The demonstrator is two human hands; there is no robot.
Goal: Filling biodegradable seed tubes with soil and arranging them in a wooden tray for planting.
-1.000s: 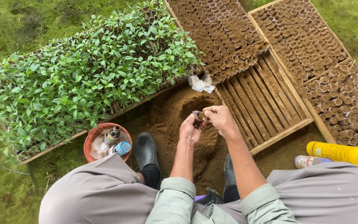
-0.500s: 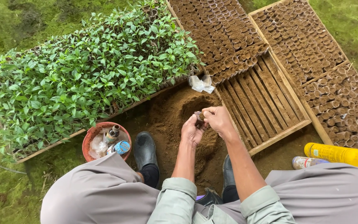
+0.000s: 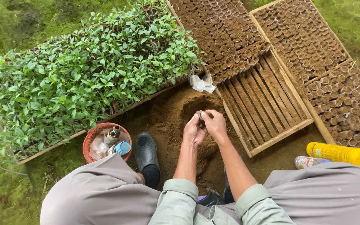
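A dense bed of green seedlings [image 3: 88, 75] fills the left of the view, edged by mossy ground [image 3: 5, 25]. Just below it stands a red basket [image 3: 89, 143] holding small bottles and plastic. A crumpled white bag [image 3: 203, 83] lies beside a wooden slatted tray [image 3: 267, 104], partly filled with rolled brown pots. A second wooden tray [image 3: 313, 54] lies to the right. A yellow bottle [image 3: 338, 153] lies near a smaller bottle [image 3: 309, 161]. A black boot [image 3: 146, 151] rests on the soil.

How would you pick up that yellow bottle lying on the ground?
Probably around its middle, coming down from above. The yellow bottle lies on its side on the soil beside the wooden tray, so its round body faces up. Its dark cap end points right, and a smaller bottle lies close at its left end.
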